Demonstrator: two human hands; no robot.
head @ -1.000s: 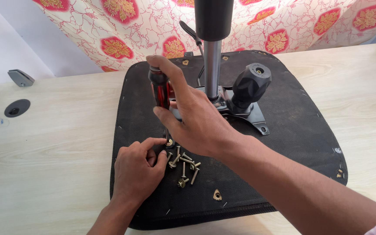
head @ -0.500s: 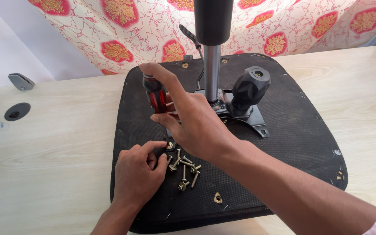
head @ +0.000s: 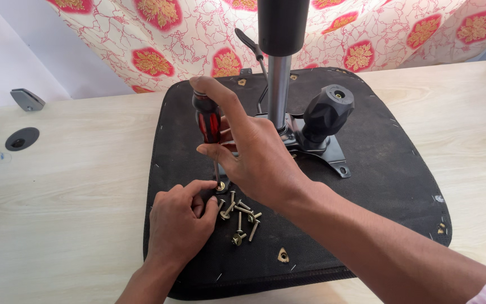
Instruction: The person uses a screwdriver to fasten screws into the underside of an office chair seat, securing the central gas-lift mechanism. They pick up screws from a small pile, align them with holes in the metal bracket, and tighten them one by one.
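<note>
I see a pale wood-grain tabletop [head: 57, 186] w/ a round dark grommet [head: 21, 138] at far left, floral red-and-cream cloth [head: 158, 34] behind. Left hand [head: 178, 222] pinches a brass screw head [head: 220, 185] on the black upturned chair-seat base [head: 389, 169]. Loose brass screws [head: 240, 217] lie just beside. Right hand [head: 254, 152] wraps the red-handled screwdriver [head: 207, 121], upright. Vs 0.5 s ago: positions about the same.

Right hand [head: 254, 152] gripping red screwdriver [head: 208, 121], left hand [head: 178, 225] steadying a screw [head: 220, 184], loose screws [head: 240, 217] beside
</note>
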